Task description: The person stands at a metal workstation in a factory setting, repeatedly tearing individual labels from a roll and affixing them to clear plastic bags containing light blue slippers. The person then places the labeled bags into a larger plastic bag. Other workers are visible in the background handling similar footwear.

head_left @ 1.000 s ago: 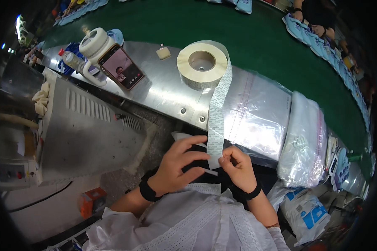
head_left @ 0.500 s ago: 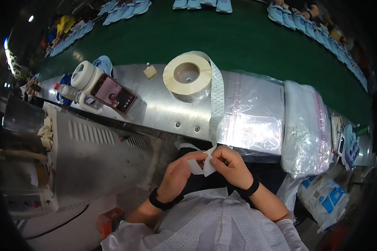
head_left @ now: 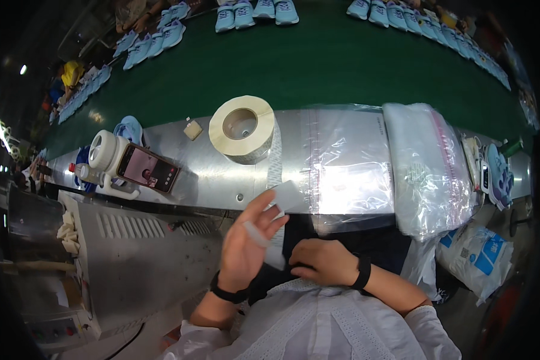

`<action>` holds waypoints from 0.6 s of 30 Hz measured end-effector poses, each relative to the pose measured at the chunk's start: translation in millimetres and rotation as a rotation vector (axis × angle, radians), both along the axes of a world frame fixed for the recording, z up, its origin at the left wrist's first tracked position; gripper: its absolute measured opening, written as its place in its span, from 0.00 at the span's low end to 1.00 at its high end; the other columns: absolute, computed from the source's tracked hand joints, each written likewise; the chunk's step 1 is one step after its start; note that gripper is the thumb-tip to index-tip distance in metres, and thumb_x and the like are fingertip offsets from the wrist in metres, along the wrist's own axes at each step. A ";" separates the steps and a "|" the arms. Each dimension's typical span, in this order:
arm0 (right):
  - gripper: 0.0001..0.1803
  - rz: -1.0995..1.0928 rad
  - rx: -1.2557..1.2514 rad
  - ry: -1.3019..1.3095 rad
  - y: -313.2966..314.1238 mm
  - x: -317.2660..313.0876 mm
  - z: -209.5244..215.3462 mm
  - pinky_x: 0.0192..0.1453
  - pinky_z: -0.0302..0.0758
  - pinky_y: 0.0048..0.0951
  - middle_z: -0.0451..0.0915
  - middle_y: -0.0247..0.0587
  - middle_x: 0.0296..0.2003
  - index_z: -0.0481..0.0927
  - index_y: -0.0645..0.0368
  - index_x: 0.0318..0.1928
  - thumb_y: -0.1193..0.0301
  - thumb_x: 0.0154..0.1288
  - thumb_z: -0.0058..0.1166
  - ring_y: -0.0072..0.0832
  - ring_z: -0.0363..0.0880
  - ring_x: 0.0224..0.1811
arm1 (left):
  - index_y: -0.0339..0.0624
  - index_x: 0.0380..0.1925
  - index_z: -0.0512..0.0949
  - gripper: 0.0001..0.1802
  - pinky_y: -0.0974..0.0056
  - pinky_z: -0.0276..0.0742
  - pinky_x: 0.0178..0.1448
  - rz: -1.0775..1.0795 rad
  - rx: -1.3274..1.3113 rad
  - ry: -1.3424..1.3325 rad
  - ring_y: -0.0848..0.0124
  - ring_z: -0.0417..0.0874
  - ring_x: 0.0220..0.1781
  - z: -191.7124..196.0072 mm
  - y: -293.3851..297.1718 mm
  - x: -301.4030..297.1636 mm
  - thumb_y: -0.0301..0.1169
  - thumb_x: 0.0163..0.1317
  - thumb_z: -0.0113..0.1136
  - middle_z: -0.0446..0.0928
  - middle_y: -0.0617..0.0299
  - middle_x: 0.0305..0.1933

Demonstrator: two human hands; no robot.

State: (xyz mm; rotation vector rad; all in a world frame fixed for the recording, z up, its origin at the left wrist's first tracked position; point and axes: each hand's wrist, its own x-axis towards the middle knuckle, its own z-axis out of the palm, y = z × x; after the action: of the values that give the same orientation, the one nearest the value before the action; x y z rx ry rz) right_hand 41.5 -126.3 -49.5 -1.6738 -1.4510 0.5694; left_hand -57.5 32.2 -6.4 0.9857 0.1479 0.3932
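Observation:
My left hand [head_left: 244,255] is raised, palm turned inward and fingers half bent. A white label [head_left: 289,197] clings to its fingertips, slightly blurred, and another narrow white strip [head_left: 256,234] crosses its fingers lower down. Lower and to the right, over my lap, is my right hand [head_left: 325,262]; its fingers curl with a gap to the thumb, and nothing shows between them. From the cream label roll [head_left: 243,127] on the metal table, a printed backing strip [head_left: 275,171] runs down behind the left hand. Its loose lower end [head_left: 275,258] hangs between my hands.
Clear plastic bags [head_left: 348,162] lie right of the roll, beside a thicker bag stack [head_left: 423,168]. At left, a phone [head_left: 147,168] leans against a white jug [head_left: 104,150]. Light-blue shoes [head_left: 274,11] line the far side of the green conveyor belt [head_left: 222,66].
My hands have come apart. The left has lifted with a white label on its fingertips; the right has dropped toward my lap. The whole view has shifted slightly.

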 end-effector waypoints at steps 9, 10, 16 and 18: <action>0.20 -0.832 -0.194 -0.648 15.9 66.8 -19.1 0.35 0.64 0.38 0.69 0.42 0.30 0.71 0.59 0.27 0.59 0.43 0.64 0.40 0.67 0.36 | 0.25 0.60 0.52 0.32 0.56 0.44 0.72 0.023 -0.491 -0.082 0.59 0.49 0.71 -70.0 -26.0 119.7 0.46 0.70 0.27 0.54 0.47 0.66; 0.17 -0.829 -0.186 -0.673 14.0 69.0 -26.8 0.34 0.63 0.38 0.69 0.42 0.29 0.71 0.58 0.26 0.61 0.44 0.63 0.39 0.68 0.34 | 0.25 0.60 0.52 0.32 0.56 0.44 0.72 0.028 -0.502 -0.078 0.58 0.49 0.71 -77.6 -27.8 121.9 0.46 0.70 0.27 0.54 0.47 0.66; 0.08 -0.966 -0.033 -0.426 -22.0 90.8 -34.3 0.33 0.66 0.36 0.69 0.44 0.27 0.70 0.62 0.26 0.72 0.54 0.53 0.40 0.68 0.30 | 0.26 0.60 0.51 0.32 0.53 0.47 0.72 0.054 -0.470 -0.019 0.55 0.50 0.71 -81.6 -25.9 115.9 0.47 0.70 0.25 0.53 0.47 0.66; 0.06 -1.025 0.062 -0.125 -29.5 90.6 -23.8 0.33 0.67 0.34 0.69 0.44 0.27 0.69 0.63 0.26 0.75 0.57 0.50 0.38 0.68 0.29 | 0.26 0.59 0.53 0.33 0.54 0.48 0.71 0.045 -0.457 -0.030 0.54 0.51 0.70 -83.9 -26.9 117.1 0.48 0.70 0.25 0.54 0.46 0.65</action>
State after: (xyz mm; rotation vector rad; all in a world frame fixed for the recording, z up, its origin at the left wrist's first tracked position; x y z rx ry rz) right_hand 132.1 -155.9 -73.3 -2.1284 -0.5100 -0.1555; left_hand 59.7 5.2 -90.3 0.5266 0.2218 0.3935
